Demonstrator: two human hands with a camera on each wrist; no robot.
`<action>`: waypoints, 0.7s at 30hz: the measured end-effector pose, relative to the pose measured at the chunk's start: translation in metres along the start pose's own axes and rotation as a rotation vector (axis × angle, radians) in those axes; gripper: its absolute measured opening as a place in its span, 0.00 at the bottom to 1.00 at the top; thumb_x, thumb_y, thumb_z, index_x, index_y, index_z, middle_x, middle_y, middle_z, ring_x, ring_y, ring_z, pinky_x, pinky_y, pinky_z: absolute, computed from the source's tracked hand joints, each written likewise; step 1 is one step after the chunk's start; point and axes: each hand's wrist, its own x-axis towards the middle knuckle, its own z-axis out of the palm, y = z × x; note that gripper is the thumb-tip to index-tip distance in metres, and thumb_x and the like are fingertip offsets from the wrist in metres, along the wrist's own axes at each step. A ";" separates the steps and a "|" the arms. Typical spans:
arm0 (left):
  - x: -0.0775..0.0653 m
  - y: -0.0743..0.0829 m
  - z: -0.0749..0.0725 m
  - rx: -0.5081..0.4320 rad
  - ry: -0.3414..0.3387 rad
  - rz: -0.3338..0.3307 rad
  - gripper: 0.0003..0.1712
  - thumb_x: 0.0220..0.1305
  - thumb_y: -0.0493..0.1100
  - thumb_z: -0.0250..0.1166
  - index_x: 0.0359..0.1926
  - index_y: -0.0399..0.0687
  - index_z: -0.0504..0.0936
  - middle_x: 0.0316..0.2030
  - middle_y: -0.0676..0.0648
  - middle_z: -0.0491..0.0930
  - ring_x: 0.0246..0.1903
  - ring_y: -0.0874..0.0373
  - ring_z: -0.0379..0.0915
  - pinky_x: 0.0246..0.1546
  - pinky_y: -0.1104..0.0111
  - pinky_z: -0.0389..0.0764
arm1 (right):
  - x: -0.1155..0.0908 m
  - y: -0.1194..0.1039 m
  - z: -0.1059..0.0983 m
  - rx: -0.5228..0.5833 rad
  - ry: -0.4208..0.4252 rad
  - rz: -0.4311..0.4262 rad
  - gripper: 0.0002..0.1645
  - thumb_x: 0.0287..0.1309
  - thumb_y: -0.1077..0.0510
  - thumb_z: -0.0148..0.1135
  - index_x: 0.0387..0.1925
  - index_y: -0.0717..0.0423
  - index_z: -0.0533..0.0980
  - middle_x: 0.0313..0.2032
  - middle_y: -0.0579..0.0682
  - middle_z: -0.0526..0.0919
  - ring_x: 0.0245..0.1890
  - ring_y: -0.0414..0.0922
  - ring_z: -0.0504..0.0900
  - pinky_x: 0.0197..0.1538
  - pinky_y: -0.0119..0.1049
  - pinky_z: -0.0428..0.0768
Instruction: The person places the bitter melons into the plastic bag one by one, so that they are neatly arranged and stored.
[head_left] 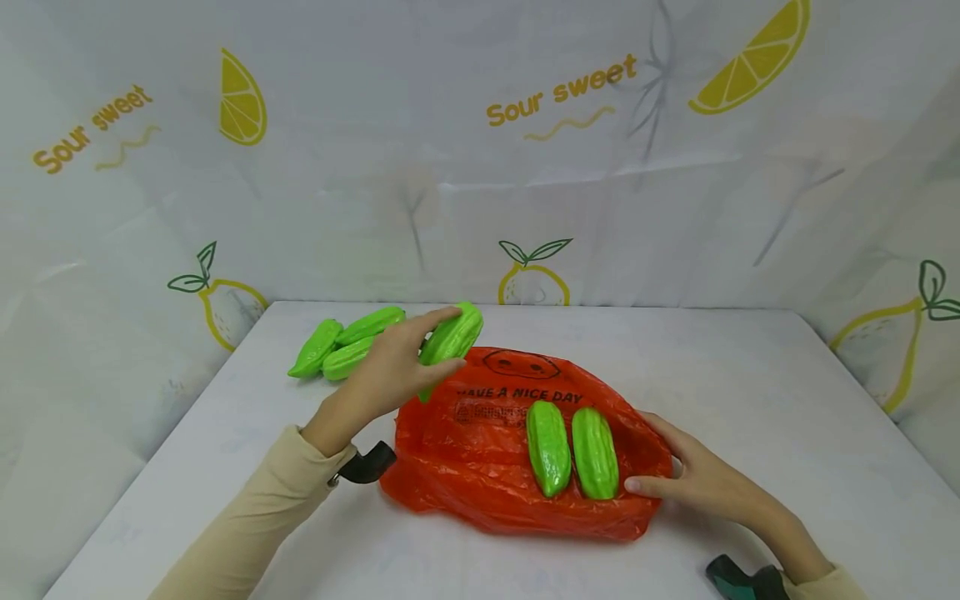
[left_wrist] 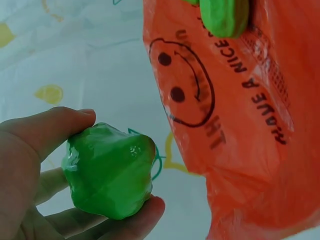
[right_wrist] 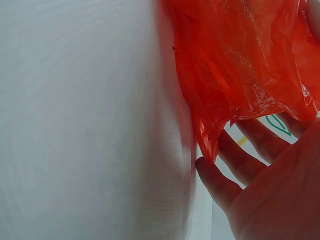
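Note:
My left hand (head_left: 405,354) grips a glossy, ridged green bitter melon (head_left: 454,335) above the left end of a red plastic bag (head_left: 480,483). In the left wrist view, thumb and fingers lie around the held melon (left_wrist: 112,172), one end facing the camera. Two more melons, a left one (head_left: 549,448) and a right one (head_left: 596,454), lie side by side toward the right of the bag. My right hand (head_left: 705,479) holds the bag's right edge, thumb on the near side beside the right melon, fingers behind. In the right wrist view, red plastic (right_wrist: 240,65) partly hides these fingers.
Three other green melons (head_left: 317,348) lie in a group at the table's back left, partly behind my left hand. The white tabletop (head_left: 750,367) meets a lemon-printed cloth backdrop (head_left: 450,208) at the back. Each wrist carries a dark device (head_left: 367,463).

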 end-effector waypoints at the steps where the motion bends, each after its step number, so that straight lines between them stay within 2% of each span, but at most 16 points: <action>1: 0.000 0.002 0.001 -0.006 -0.003 0.003 0.39 0.62 0.48 0.71 0.71 0.48 0.68 0.66 0.44 0.74 0.53 0.49 0.78 0.56 0.53 0.78 | 0.000 0.000 0.000 0.001 0.000 -0.001 0.50 0.56 0.46 0.69 0.73 0.57 0.57 0.68 0.63 0.68 0.66 0.65 0.67 0.54 0.69 0.75; 5: -0.002 0.005 0.005 0.000 -0.002 0.027 0.38 0.61 0.48 0.71 0.71 0.48 0.68 0.64 0.44 0.76 0.54 0.50 0.78 0.57 0.53 0.78 | 0.000 0.001 0.000 0.004 0.001 -0.004 0.49 0.56 0.46 0.69 0.73 0.57 0.57 0.67 0.63 0.68 0.66 0.65 0.67 0.54 0.69 0.75; 9: -0.005 0.009 0.009 0.009 -0.004 0.037 0.38 0.61 0.49 0.71 0.70 0.49 0.69 0.61 0.45 0.78 0.46 0.54 0.78 0.48 0.59 0.80 | 0.000 0.001 0.000 0.002 0.000 -0.001 0.50 0.56 0.46 0.69 0.73 0.57 0.57 0.67 0.63 0.68 0.66 0.65 0.68 0.54 0.69 0.75; 12: -0.006 0.012 0.013 -0.006 -0.019 0.036 0.39 0.60 0.49 0.72 0.70 0.49 0.69 0.50 0.45 0.84 0.32 0.58 0.73 0.34 0.66 0.76 | 0.001 0.001 0.000 -0.002 0.000 -0.002 0.49 0.56 0.46 0.69 0.73 0.57 0.57 0.67 0.62 0.69 0.66 0.65 0.68 0.54 0.69 0.75; 14: -0.007 0.014 0.016 -0.019 -0.031 0.036 0.39 0.60 0.49 0.72 0.70 0.49 0.69 0.42 0.47 0.84 0.28 0.59 0.68 0.29 0.70 0.72 | 0.001 0.001 0.000 -0.003 0.001 -0.005 0.49 0.56 0.46 0.69 0.73 0.57 0.57 0.67 0.63 0.69 0.66 0.65 0.68 0.54 0.69 0.75; 17: -0.008 0.017 0.019 -0.038 -0.059 0.022 0.40 0.60 0.50 0.72 0.71 0.49 0.69 0.37 0.49 0.82 0.28 0.60 0.68 0.29 0.71 0.71 | 0.001 0.001 0.000 0.000 0.003 -0.007 0.49 0.56 0.46 0.69 0.73 0.57 0.58 0.67 0.63 0.69 0.66 0.65 0.68 0.54 0.68 0.76; 21: -0.008 0.021 0.024 -0.056 -0.092 0.001 0.39 0.61 0.50 0.71 0.71 0.50 0.68 0.42 0.49 0.82 0.32 0.60 0.71 0.34 0.70 0.75 | 0.001 0.001 0.000 0.004 0.006 -0.008 0.49 0.56 0.46 0.69 0.73 0.57 0.57 0.67 0.63 0.69 0.66 0.65 0.68 0.54 0.68 0.76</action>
